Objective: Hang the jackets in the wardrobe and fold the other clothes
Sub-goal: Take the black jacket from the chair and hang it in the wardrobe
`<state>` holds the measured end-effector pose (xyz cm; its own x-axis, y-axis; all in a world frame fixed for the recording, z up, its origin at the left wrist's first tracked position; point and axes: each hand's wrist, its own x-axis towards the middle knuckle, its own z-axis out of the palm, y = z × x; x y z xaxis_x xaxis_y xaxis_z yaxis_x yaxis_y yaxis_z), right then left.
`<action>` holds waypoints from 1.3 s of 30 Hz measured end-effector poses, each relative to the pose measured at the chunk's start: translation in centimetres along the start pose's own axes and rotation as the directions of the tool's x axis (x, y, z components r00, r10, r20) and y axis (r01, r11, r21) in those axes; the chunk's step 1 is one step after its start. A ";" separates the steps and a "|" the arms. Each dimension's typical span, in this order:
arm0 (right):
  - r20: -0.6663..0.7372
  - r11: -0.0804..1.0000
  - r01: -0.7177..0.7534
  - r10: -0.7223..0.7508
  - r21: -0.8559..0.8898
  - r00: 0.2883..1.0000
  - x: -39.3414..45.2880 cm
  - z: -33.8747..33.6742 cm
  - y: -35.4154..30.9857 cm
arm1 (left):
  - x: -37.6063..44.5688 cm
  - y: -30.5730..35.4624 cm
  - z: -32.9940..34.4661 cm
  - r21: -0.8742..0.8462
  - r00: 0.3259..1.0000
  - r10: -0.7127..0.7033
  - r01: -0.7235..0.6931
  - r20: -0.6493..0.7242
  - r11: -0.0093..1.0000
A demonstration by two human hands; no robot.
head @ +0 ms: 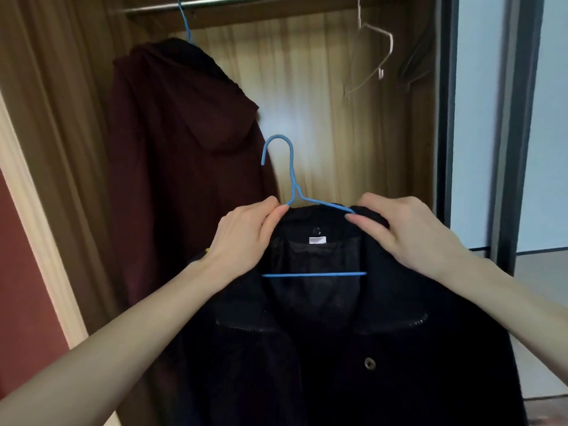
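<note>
While both hands pinch the collar, left hand (pixel 246 238) and right hand (pixel 412 232) settle the black jacket (pixel 338 348) on the blue hanger (pixel 293 179), held before the open wardrobe (pixel 322 103). Next: lift hook up to rail (pixel 233 0), beside maroon coat (pixel 184 167).

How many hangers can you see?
3. One blue hanger sits in the black jacket that both hands hold. Another blue one holds the maroon hooded coat on the rail. A pale empty hanger hangs at the right. More may be hidden.
</note>
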<state>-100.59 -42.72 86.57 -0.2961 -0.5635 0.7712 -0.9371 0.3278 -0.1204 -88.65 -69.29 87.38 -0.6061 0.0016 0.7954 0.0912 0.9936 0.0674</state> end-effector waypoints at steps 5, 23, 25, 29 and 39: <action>-0.050 0.998 -0.058 0.056 -0.035 0.997 4.7 -3.1 -0.4 | 5.3 0.0 -0.2 -0.021 0.994 -0.101 0.100 -0.052 0.995; -0.404 0.885 -0.248 0.075 -0.395 0.912 21.9 -3.7 -0.5 | 19.0 -9.2 2.1 -0.064 1.000 -0.010 0.011 0.015 0.998; -0.398 0.887 -0.235 0.064 -0.398 0.915 23.7 -2.9 -0.8 | 20.6 -10.6 1.8 -0.094 0.999 -0.032 0.034 0.019 0.995; -0.404 0.883 -0.231 0.052 -0.408 0.913 27.3 -2.0 -1.1 | 23.8 -12.9 1.2 -0.127 0.999 -0.053 0.052 -0.004 0.991; -0.410 0.784 -0.307 0.073 -0.540 0.909 36.8 -2.8 -0.4 | 31.7 -15.4 2.4 -0.271 0.999 -0.052 0.048 -0.007 0.961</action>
<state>-110.65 -61.49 116.74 -0.2620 -0.1770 0.9487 -0.5440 0.8390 0.0062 -111.15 -84.24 110.16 -0.6044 -0.0505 0.7950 0.2725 0.9247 0.2659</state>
